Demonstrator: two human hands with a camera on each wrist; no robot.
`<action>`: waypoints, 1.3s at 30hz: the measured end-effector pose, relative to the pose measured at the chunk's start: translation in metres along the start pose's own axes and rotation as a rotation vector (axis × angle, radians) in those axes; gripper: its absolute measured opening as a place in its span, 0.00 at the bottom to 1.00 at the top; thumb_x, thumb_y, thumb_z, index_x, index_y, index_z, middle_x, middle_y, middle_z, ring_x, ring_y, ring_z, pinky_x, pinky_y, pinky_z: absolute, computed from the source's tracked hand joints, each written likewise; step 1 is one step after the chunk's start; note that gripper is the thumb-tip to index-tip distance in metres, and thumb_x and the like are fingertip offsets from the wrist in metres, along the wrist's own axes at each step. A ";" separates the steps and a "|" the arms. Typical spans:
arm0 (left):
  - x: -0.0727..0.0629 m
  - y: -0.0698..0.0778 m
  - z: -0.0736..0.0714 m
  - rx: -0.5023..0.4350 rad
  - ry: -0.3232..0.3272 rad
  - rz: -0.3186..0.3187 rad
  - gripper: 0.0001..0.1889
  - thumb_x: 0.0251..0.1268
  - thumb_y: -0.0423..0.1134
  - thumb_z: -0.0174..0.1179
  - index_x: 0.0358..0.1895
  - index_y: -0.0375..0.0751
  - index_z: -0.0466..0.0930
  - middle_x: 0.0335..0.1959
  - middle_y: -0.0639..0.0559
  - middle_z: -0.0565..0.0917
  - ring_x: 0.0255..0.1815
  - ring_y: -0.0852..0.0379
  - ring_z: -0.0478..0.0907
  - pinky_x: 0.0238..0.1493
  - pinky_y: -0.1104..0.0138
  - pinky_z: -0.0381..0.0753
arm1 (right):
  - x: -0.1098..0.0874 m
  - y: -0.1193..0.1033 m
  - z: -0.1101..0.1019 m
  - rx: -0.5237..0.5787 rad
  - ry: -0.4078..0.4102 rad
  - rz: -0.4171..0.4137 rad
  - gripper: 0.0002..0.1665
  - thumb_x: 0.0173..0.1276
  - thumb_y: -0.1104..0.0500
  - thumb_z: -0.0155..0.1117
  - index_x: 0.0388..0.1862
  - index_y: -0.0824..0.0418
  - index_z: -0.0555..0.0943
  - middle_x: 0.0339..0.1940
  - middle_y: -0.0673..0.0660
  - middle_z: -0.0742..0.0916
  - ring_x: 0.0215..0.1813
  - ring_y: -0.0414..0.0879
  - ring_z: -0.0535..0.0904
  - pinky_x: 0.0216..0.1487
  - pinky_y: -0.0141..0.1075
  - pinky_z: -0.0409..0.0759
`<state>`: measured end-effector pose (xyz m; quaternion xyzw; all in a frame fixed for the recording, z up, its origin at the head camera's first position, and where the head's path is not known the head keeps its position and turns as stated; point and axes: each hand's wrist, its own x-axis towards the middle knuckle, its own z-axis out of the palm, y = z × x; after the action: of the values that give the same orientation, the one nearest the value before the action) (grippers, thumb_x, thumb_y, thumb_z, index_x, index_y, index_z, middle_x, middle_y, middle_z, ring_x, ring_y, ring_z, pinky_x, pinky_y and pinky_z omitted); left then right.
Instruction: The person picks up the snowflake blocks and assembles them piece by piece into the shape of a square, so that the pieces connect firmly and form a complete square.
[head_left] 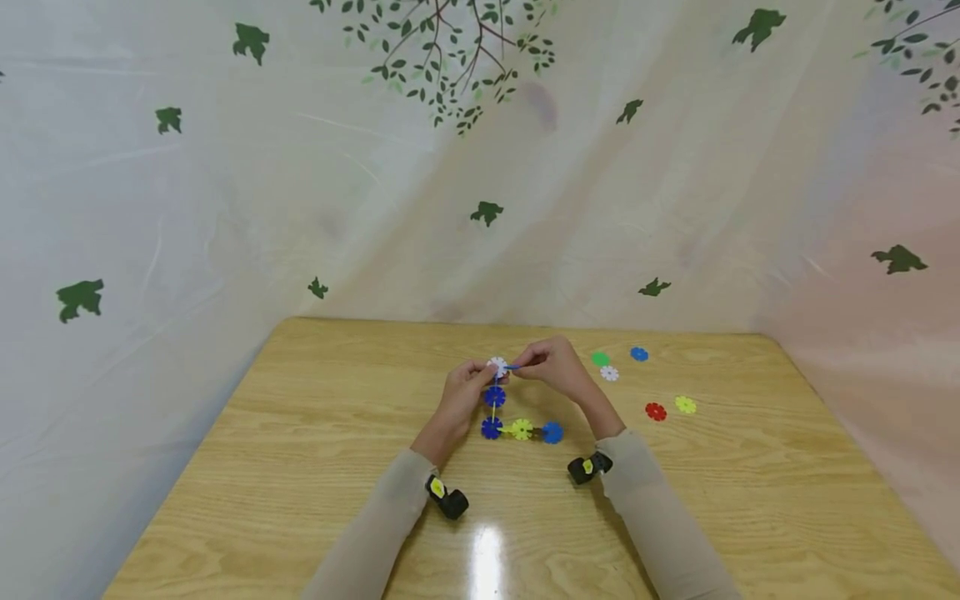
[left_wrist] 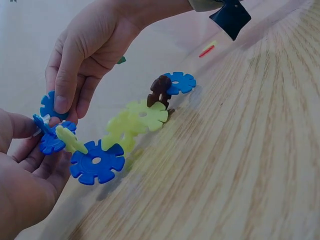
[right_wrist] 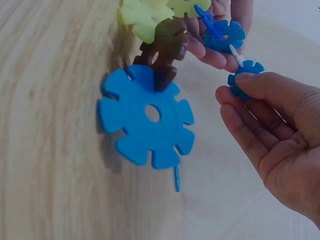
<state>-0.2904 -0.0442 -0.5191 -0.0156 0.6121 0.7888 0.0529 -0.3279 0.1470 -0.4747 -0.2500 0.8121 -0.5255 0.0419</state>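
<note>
My left hand (head_left: pixel 457 398) grips a white slotted plastic disc (head_left: pixel 498 367) at the top of a chain of interlocked flower-shaped discs. From there the chain runs toward me through dark blue discs (head_left: pixel 494 397). At a corner dark blue disc (left_wrist: pixel 97 162) it turns right along yellow discs (head_left: pixel 522 429), a brown disc (right_wrist: pixel 162 47) and a blue end disc (head_left: pixel 552 432). My right hand (head_left: pixel 557 367) pinches another blue disc (left_wrist: pixel 48 102) between thumb and fingers, at the white disc's edge. In the right wrist view the two discs meet; how deep their slots sit is unclear.
Loose discs lie on the wooden table (head_left: pixel 300 500) to the right: green (head_left: pixel 600 358), white (head_left: pixel 609 373), blue (head_left: pixel 639 354), red (head_left: pixel 656 412) and yellow (head_left: pixel 686 404). Behind the table's far edge hangs a pale leaf-patterned cloth (head_left: pixel 405 250).
</note>
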 end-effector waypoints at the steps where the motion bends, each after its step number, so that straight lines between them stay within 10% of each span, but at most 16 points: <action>1: 0.000 0.000 0.000 0.001 -0.001 0.005 0.07 0.77 0.37 0.58 0.43 0.35 0.79 0.31 0.56 0.89 0.37 0.62 0.87 0.41 0.72 0.83 | 0.000 -0.001 0.000 -0.009 0.000 -0.002 0.02 0.64 0.69 0.73 0.34 0.70 0.90 0.36 0.66 0.91 0.32 0.40 0.85 0.36 0.29 0.84; 26: 0.001 0.003 0.003 0.001 -0.037 -0.040 0.07 0.74 0.39 0.61 0.41 0.38 0.78 0.34 0.52 0.86 0.39 0.55 0.84 0.40 0.70 0.84 | 0.003 -0.007 0.001 -0.030 -0.065 0.041 0.10 0.67 0.72 0.68 0.46 0.74 0.85 0.46 0.69 0.89 0.47 0.54 0.88 0.48 0.34 0.87; 39: 0.001 0.000 0.000 0.038 -0.039 -0.067 0.08 0.71 0.41 0.66 0.39 0.41 0.79 0.38 0.51 0.87 0.41 0.57 0.82 0.39 0.72 0.81 | -0.012 0.012 -0.090 -0.255 -0.138 0.173 0.15 0.70 0.69 0.66 0.53 0.75 0.82 0.49 0.73 0.87 0.47 0.59 0.85 0.47 0.44 0.86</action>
<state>-0.2917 -0.0443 -0.5196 -0.0195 0.6250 0.7750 0.0914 -0.3521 0.2312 -0.4474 -0.2180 0.8858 -0.3944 0.1104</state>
